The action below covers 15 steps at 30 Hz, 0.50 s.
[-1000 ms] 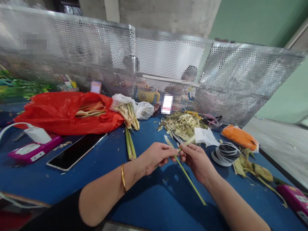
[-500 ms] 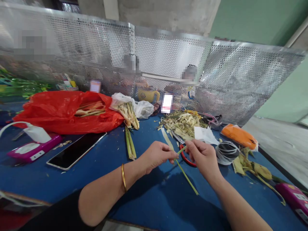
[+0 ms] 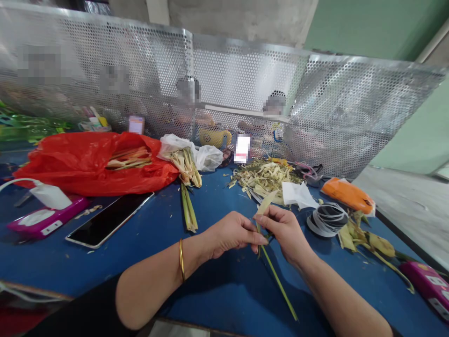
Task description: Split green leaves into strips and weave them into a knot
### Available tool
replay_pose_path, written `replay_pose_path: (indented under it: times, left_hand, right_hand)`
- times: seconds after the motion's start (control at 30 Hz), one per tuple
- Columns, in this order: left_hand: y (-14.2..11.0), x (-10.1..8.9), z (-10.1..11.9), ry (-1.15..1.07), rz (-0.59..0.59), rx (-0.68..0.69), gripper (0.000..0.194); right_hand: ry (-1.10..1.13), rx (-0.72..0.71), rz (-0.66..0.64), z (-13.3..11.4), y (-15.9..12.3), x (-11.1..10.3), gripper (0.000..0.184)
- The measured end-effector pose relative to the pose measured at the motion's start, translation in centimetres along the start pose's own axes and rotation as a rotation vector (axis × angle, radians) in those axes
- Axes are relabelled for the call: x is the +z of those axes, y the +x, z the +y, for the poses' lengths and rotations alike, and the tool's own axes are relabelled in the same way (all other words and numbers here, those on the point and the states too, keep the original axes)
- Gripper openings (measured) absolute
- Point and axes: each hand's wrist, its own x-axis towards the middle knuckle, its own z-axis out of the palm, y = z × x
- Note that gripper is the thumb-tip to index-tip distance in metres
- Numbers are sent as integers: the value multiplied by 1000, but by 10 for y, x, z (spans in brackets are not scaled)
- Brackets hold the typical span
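Head view: our left hand pinches a green stem above the tabletop, our right hand a pale leaf strip; tugging too hard, we could tear the strip.

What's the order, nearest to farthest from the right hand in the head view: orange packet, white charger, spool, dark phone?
From the right hand:
1. Spool: just to its right.
2. Orange packet: right, farther back than the spool.
3. Dark phone: left side, lying flat.
4. White charger: far left.
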Motion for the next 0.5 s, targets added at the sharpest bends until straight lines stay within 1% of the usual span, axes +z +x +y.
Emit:
replay_pose_path:
  times: [0.17,0.23,0.3,0.37,0.43,0.47,0.5]
  left_hand:
    - [1,2,-3,40,-15,-27,28]
    - [1,3,-2,52,-20,-44,28]
    - [1,3,-2,44,-34,-49,27]
    - [0,2,0,1,-35,-38,27]
    - [0,1,2,-73,5,-20,27]
    - [0,0,3,-111,34,-12,27]
    - [-1,-1,4,-145,65,-4,29]
  right_hand:
    - [-21,-56,51,4,0,5,24]
    - [-68,-83,57,7,1,6,24]
    - [-193,-131,62,8,2,5,25]
    - [-379,-233,102,6,3,0,22]
    - [-579,-365,201,1,3,-8,19]
    - [-667,-411,268,-2,4,-13,21]
    - [-742,-418,325,-5,5,-17,25]
